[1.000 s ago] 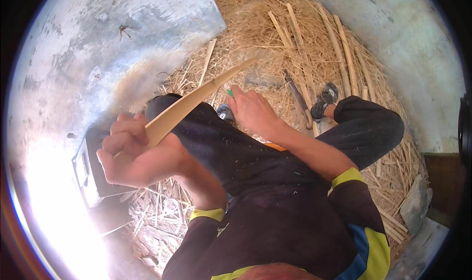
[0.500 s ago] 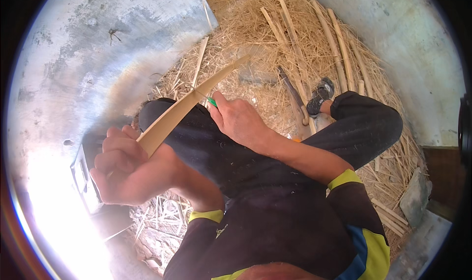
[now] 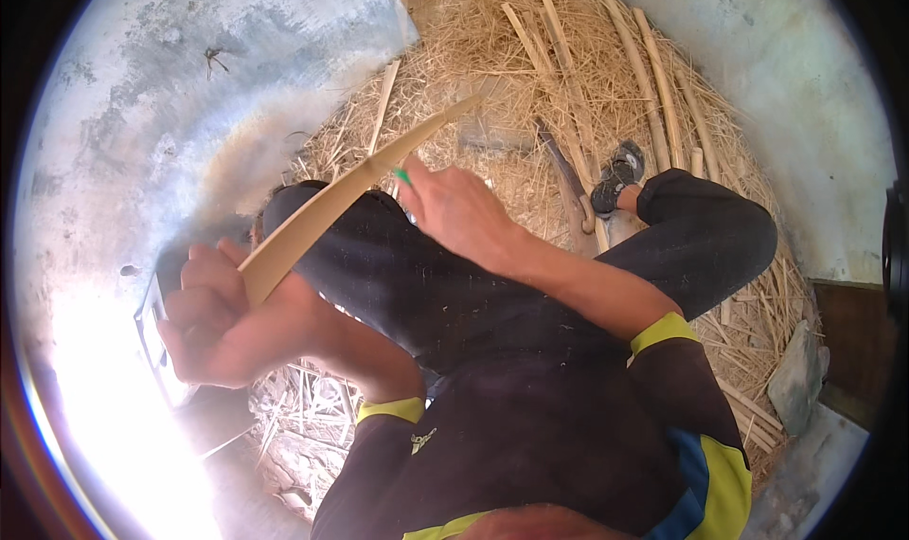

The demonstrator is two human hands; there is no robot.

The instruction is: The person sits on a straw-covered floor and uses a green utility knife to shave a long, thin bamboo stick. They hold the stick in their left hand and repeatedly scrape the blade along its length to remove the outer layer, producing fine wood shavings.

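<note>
A long, pale bamboo strip (image 3: 327, 206) slants from lower left to upper right across my raised knee. Its wide lower end sits in my left hand (image 3: 237, 317), whose fingers are curled around it. My right hand (image 3: 462, 213) is closed on a small knife with a green handle (image 3: 401, 174). The blade is thin and hard to make out; it meets the strip near its middle. The strip's tapering far end sticks out past the right hand over the straw. Most of the knife handle is hidden inside my right fist.
Straw and shavings (image 3: 454, 28) cover the floor. Several bamboo poles (image 3: 632, 62) lie at the upper right, and a dark curved stick (image 3: 561, 166) rests near my shoed foot (image 3: 620, 175). A pale wall (image 3: 237, 76) curves at left; a stone (image 3: 797, 379) leans at right.
My left hand and the bamboo strip have shifted a little to the left. My right hand with the knife has moved slightly up and left along with it.
</note>
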